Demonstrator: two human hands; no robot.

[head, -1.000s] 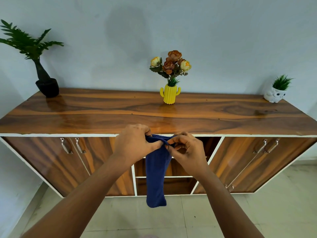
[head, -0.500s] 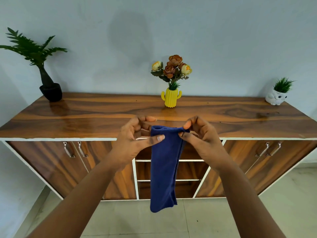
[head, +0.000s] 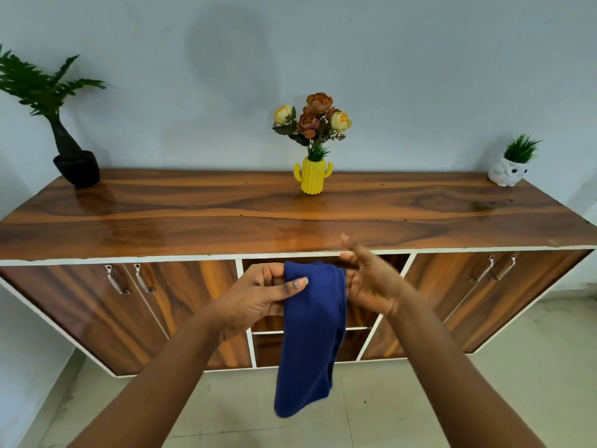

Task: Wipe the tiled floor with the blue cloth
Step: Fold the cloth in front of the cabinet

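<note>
The blue cloth hangs folded in a long strip in front of the wooden sideboard, its lower end above the pale tiled floor. My left hand pinches its top left corner, thumb lying over the fabric. My right hand is beside the cloth's top right edge with its fingers spread and blurred; its palm touches or nearly touches the fabric, and no grip on the cloth shows.
A long wooden sideboard with doors and open middle shelves stands against the wall. On it are a black potted plant, a yellow cactus vase with flowers and a small white owl planter. Floor tiles stretch out below and to the right.
My right hand has let go of the cloth's top corner and opened its fingers. Both hands have dropped lower, in front of the sideboard's shelves. The cloth still hangs from my left hand.
</note>
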